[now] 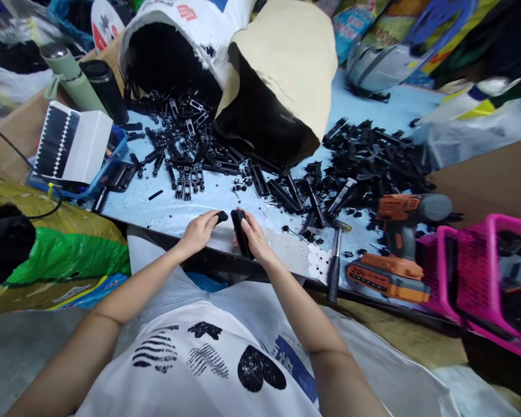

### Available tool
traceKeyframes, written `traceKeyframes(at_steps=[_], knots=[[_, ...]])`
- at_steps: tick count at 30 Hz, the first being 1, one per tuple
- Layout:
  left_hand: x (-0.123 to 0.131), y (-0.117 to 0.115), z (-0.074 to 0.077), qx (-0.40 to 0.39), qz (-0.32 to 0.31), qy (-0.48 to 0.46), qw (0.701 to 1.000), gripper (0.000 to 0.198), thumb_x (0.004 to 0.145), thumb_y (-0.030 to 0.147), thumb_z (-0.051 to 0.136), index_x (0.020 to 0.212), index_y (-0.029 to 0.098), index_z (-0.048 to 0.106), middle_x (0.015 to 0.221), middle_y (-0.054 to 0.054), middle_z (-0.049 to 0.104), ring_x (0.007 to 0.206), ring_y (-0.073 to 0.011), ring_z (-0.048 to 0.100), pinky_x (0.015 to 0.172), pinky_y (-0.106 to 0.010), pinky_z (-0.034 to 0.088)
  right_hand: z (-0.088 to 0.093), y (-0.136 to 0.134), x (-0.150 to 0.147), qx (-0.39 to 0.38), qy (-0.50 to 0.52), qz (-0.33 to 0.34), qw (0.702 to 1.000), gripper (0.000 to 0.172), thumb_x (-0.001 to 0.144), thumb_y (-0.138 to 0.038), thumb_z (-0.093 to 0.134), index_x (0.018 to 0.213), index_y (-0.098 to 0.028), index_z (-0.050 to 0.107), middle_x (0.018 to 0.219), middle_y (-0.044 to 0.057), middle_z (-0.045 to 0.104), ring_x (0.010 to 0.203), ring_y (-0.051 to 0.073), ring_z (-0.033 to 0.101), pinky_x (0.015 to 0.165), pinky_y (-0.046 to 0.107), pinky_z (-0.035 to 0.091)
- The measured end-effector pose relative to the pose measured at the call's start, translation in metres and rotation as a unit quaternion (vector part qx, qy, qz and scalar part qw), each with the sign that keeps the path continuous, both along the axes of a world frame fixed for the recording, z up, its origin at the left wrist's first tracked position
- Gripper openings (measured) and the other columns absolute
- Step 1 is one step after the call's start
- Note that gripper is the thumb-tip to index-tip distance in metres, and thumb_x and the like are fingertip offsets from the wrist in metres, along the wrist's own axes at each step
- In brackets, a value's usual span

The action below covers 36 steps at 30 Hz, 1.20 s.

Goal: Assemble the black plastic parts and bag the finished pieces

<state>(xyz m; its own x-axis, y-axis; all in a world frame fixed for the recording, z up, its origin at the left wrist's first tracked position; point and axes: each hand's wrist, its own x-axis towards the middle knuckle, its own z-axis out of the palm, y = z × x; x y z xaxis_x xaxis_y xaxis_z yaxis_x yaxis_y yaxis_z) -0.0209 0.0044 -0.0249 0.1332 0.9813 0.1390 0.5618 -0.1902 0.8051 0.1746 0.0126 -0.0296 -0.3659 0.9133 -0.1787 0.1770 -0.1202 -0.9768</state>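
Observation:
Close to the table's front edge, my left hand (197,234) pinches a small black plastic piece (221,217) between thumb and fingers. Just right of it, my right hand (256,238) is closed around a long black plastic part (241,233), held tilted with its upper end near the small piece. A narrow gap separates the two parts. Beyond my hands lie heaps of loose black parts: small linked pieces (184,139) on the left and longer housings (369,162) on the right. The exact kind of these parts I cannot make out.
A hammer (335,263) and an orange cordless drill (399,249) lie at the front right, beside pink baskets (473,278). Two sacks, one white (173,14) and one beige (286,63), open toward me. At left stand a blue tray (121,147), a green flask (76,81) and a black tumbler (106,90).

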Motion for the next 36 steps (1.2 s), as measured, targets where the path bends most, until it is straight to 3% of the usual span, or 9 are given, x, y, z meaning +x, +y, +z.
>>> traceKeyframes(at_steps=[3,6,9,15,19,24,27,33,36], knots=[[0.011,-0.003,0.001,-0.061,0.001,-0.094,0.994,0.039,0.093,0.034,0.043,0.127,0.018,0.053,0.098,-0.007,0.062,0.054,-0.0083,0.055,0.06,-0.025,0.051,0.007,0.0,-0.01,-0.079,0.078,-0.014,0.994,0.067,0.089,-0.057,0.041,0.144,-0.022,0.025,0.057,-0.004,0.055,0.049,0.013,0.057,0.049,0.025,0.05],[0.015,-0.005,0.001,-0.086,-0.012,-0.147,0.985,0.042,0.093,0.036,0.043,0.13,0.019,0.052,0.088,-0.004,0.058,0.044,-0.0045,0.046,0.052,-0.023,0.047,0.01,0.002,-0.012,-0.078,0.112,-0.037,0.99,0.069,0.084,-0.056,0.05,0.143,-0.024,0.031,0.068,-0.002,0.057,0.052,0.011,0.058,0.049,0.024,0.051],[0.016,-0.005,0.003,-0.059,-0.007,-0.152,0.987,0.041,0.093,0.038,0.043,0.127,0.019,0.056,0.084,-0.003,0.057,0.048,-0.0064,0.048,0.054,-0.023,0.047,0.011,0.004,-0.01,-0.067,0.113,-0.039,0.991,0.067,0.083,-0.053,0.053,0.142,-0.026,0.035,0.079,0.0,0.058,0.056,0.011,0.059,0.051,0.025,0.053],[0.021,-0.012,0.018,0.032,-0.003,-0.054,0.998,0.038,0.092,0.034,0.045,0.125,0.02,0.057,0.092,-0.007,0.059,0.086,-0.0176,0.057,0.081,-0.031,0.048,0.012,0.01,0.003,0.033,0.048,0.023,0.998,0.057,0.087,-0.047,0.052,0.139,-0.025,0.042,0.079,-0.001,0.06,0.052,0.007,0.052,0.053,0.024,0.05],[0.025,-0.019,0.025,0.039,-0.009,0.003,0.999,0.038,0.093,0.032,0.043,0.127,0.022,0.055,0.086,-0.005,0.055,0.081,-0.0164,0.056,0.076,-0.029,0.048,0.014,0.014,0.016,0.103,-0.002,0.072,0.992,0.051,0.085,-0.042,0.056,0.133,-0.027,0.05,0.102,0.003,0.061,0.053,0.005,0.052,0.052,0.023,0.049],[0.027,-0.013,0.029,0.07,-0.007,-0.028,0.997,0.037,0.093,0.03,0.043,0.125,0.02,0.057,0.086,-0.005,0.055,0.082,-0.0163,0.057,0.078,-0.028,0.047,0.016,0.01,0.015,0.076,0.043,0.009,0.996,0.054,0.088,-0.045,0.049,0.138,-0.024,0.043,0.084,0.001,0.061,0.051,0.007,0.052,0.049,0.023,0.05],[0.026,-0.008,0.032,0.073,-0.007,-0.034,0.997,0.036,0.093,0.03,0.044,0.124,0.019,0.058,0.086,-0.006,0.056,0.081,-0.0166,0.057,0.078,-0.029,0.046,0.017,0.008,0.012,0.101,0.034,-0.005,0.994,0.053,0.087,-0.045,0.052,0.137,-0.028,0.045,0.094,0.003,0.061,0.054,0.007,0.054,0.052,0.024,0.052],[0.022,-0.008,0.033,0.076,-0.014,-0.031,0.997,0.036,0.092,0.029,0.044,0.125,0.021,0.057,0.09,-0.006,0.058,0.085,-0.0173,0.058,0.08,-0.03,0.047,0.024,0.013,0.017,0.162,-0.027,0.031,0.986,0.051,0.089,-0.042,0.05,0.137,-0.029,0.044,0.101,0.004,0.06,0.058,0.007,0.055,0.056,0.025,0.054],[0.021,-0.011,0.029,0.058,-0.022,-0.011,0.998,0.035,0.092,0.029,0.045,0.123,0.023,0.059,0.091,-0.006,0.059,0.087,-0.0182,0.06,0.08,-0.031,0.049,0.028,0.017,0.025,0.24,-0.099,0.081,0.962,0.049,0.089,-0.04,0.053,0.135,-0.026,0.047,0.097,0.005,0.062,0.074,0.013,0.06,0.071,0.03,0.054]])
